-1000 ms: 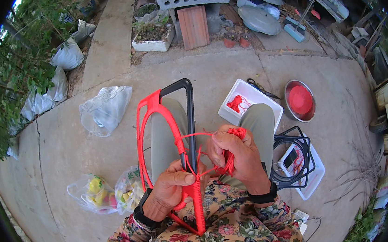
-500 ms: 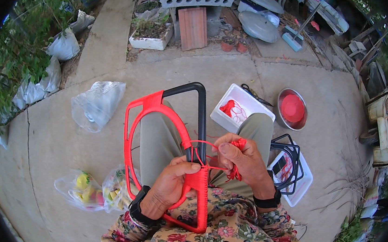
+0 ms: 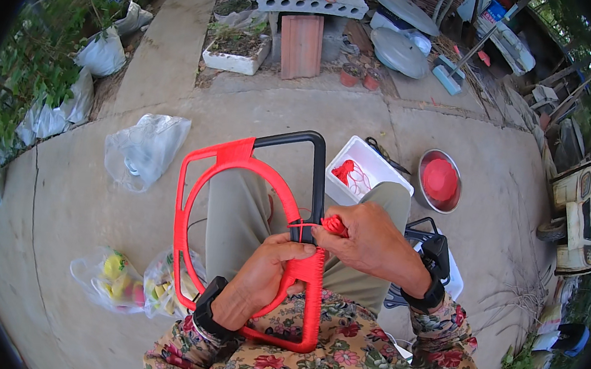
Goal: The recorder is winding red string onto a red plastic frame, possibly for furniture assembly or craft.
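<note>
A frame [image 3: 184,195] with rounded corners and an inner ring rests over my lap. Red cord is wound closely round much of it, while the upper right stretch is bare black. My left hand [image 3: 265,273] grips the frame at its right side, thumb on the wrapped part just below the bare stretch. Beside it, my right hand [image 3: 368,240] closes on a small bundle of red cord [image 3: 334,225]. From that bundle a strand runs to the black bar and crosses it. The fingers under the frame are partly hidden.
Ahead on the concrete stand a white foam box [image 3: 372,165] with red cord inside, black scissors [image 3: 387,154] and a metal bowl [image 3: 439,180] holding something red. Black frames [image 3: 422,232] lie by my right knee. Bags of fruit [image 3: 115,281] and a plastic bag [image 3: 146,150] lie left.
My right hand has turned over and come in closer to the frame with the cord bundle. The loose loop of cord has drawn in against the black bar. My left hand keeps its grip.
</note>
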{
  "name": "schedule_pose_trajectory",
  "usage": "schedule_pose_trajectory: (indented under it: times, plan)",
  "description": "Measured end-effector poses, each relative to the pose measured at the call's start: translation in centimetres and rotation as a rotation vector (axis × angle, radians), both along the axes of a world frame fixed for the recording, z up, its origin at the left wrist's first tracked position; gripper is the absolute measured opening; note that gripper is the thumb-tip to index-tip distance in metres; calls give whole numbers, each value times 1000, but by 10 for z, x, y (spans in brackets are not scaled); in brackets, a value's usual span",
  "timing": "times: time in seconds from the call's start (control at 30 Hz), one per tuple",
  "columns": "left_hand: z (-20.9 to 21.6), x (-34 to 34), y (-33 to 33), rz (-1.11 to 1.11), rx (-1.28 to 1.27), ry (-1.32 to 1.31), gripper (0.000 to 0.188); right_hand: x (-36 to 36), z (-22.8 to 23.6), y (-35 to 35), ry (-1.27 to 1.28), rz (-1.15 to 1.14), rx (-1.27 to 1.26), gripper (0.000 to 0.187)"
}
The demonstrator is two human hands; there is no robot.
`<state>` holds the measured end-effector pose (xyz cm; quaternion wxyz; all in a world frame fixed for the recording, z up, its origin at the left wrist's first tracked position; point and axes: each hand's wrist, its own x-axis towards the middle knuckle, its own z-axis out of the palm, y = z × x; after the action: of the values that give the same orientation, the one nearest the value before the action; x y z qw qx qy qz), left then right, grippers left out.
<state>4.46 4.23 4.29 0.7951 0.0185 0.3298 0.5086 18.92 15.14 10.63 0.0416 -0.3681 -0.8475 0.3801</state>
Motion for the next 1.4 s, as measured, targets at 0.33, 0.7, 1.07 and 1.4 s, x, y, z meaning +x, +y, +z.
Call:
schedule_pose_trajectory:
  times: [0.33,0.7,1.07,1.4]
  plan:
    - [-1,-2,-2,21,-2,-23,23,1,10,1,91,36,-176,24]
    - [-6,0,-5,59,20,-55,26,1,-4,-7,242,-36,-215,23]
    - [-5,-2,-7,47,69,-85,18,-3,-13,-17,372,-121,-83,24]
    - [-8,-4,-11,49,99,-97,24,-3,-18,-19,406,-107,-112,26]
